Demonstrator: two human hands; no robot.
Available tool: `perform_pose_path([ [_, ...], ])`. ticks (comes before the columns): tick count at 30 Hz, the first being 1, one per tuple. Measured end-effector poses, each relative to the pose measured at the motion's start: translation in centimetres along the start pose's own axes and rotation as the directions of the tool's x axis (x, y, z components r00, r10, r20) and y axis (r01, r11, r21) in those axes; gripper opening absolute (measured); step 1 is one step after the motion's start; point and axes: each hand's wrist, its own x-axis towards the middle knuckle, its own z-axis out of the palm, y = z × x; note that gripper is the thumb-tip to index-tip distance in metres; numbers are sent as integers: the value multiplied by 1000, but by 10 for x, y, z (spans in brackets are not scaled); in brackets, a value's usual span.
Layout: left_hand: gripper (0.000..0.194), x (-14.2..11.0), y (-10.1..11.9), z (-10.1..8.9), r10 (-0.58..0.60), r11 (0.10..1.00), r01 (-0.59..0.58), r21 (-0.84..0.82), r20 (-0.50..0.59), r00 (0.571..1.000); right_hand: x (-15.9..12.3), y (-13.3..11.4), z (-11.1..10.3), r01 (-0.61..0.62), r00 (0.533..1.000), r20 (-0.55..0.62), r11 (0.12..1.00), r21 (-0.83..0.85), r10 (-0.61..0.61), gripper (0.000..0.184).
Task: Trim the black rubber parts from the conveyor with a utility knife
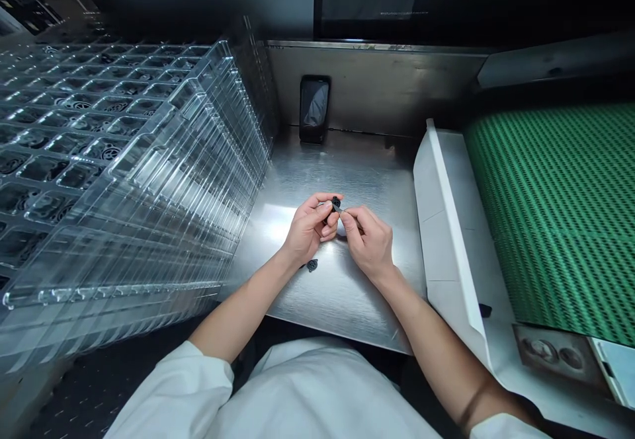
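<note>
My left hand (308, 227) and my right hand (368, 240) meet over the middle of a steel table (347, 293). The left fingers pinch a small black part (336, 202) at their tips. The right hand is closed on a thin metal tool (341, 209) whose tip touches that part. Another small black part (312, 265) lies on the table just under my left wrist.
A tall stack of clear plastic trays (149, 181) with many pockets, some holding black parts, fills the left. A black phone (314, 108) leans on the back wall. A white guide (446, 227) and a green conveyor belt (560, 214) run along the right.
</note>
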Motion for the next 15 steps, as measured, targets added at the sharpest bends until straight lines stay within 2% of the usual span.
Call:
perform_pose_path([
  [15, 33, -2, 1, 3, -20, 1000, 19, -22, -8, 1000, 1, -1, -1, -9, 1000, -1, 999, 36, 9, 34],
])
